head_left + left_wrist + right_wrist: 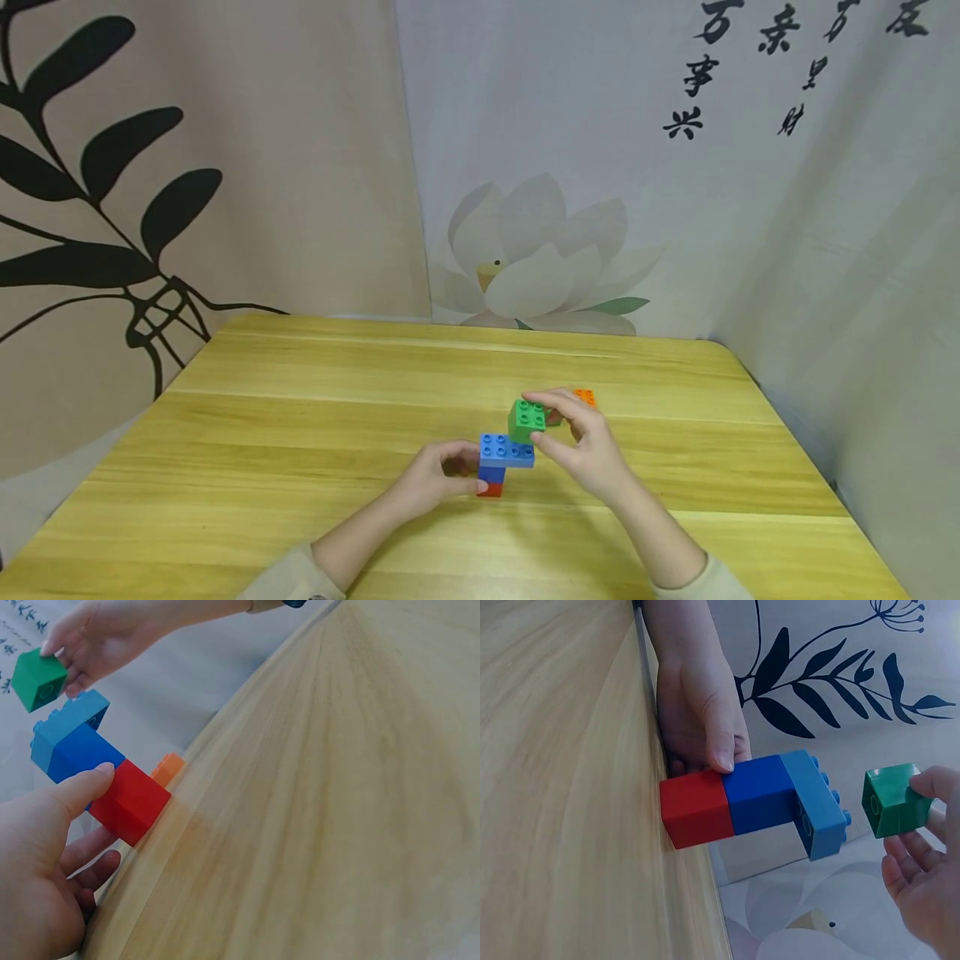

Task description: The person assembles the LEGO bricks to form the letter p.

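Note:
A small upright stack stands on the table: a red brick (696, 811) at the bottom, a dark blue brick (761, 795) on it, and a longer light blue brick (507, 450) across the top, jutting out to the right. My left hand (437, 479) grips the stack from the left, its thumb near the seam of red and dark blue. In my right hand (588, 450) a green brick (527, 421) is pinched between thumb and fingers. The wrist views show a gap between that brick and the light blue studs.
An orange brick (585, 397) lies on the wooden table (300, 400) behind my right hand. Beside it a second green piece (553, 418) shows partly, mostly hidden by the fingers. A printed curtain (315, 167) hangs behind the table's far edge.

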The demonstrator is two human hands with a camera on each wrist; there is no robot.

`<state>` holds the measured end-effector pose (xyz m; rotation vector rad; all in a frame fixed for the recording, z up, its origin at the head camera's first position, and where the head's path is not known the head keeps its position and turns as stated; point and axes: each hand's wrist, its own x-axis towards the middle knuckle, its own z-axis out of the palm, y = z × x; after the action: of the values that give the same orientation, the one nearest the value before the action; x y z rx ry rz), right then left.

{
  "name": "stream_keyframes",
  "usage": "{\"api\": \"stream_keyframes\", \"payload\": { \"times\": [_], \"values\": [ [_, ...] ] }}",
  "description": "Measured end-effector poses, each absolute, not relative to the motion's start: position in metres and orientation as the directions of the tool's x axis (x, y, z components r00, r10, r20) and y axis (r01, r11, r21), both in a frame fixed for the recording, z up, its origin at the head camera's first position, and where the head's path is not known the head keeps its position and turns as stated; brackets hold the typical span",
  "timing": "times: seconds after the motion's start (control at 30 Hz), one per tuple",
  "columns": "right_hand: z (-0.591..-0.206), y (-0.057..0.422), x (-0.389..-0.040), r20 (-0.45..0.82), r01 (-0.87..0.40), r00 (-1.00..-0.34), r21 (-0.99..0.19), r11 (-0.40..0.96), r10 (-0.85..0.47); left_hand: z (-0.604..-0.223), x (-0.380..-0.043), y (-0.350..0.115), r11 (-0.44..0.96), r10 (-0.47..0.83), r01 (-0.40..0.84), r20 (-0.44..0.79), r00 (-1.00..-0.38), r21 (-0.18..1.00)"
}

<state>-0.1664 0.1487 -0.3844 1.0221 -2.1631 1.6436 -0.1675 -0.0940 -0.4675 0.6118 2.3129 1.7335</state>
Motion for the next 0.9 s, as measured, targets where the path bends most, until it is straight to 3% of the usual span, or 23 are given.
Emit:
{"api": "stream_keyframes", "payload": {
  "times": [0.4,0.9],
  "values": [
    [-0.377,0.133,-0.16,0.546,-0.652,-0.718,-0.745,0.141,-0.433,-0.465,-0.167,-0.093,0.245,0.429,0.207,0.086,-0.899,0.947],
    [-0.361,0.12,-0.15,0.467,-0.599,-0.754,-0.778,0.191,-0.461,-0.464,-0.166,-0.094,0.23,0.443,0.229,0.107,-0.89,0.946]
  ]
}}
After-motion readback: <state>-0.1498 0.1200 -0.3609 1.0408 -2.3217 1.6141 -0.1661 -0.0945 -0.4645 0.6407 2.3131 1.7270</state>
